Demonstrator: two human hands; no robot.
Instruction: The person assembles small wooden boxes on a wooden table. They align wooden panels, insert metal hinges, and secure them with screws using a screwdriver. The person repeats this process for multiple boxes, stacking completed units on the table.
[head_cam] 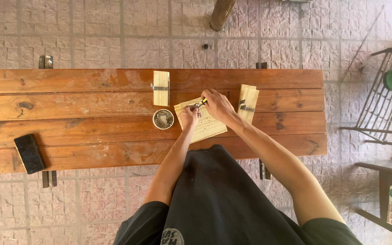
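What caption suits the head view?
Both hands, left and right, work a small tool on a pale board.

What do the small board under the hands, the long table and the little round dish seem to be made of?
The small board looks like pale, unfinished softwood, with faint grain and no sheen. The long table seems to be planks stained reddish-brown and varnished, with knots and worn patches showing. The round dish is probably metal, given its greyish, shiny rim; its contents are too small to tell.

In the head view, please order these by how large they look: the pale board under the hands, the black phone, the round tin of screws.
1. Pale board, partly covered by hands.
2. Black phone, somewhat smaller.
3. Round tin, clearly smallest.
All lie on the same bench, so nearness hardly distorts this.
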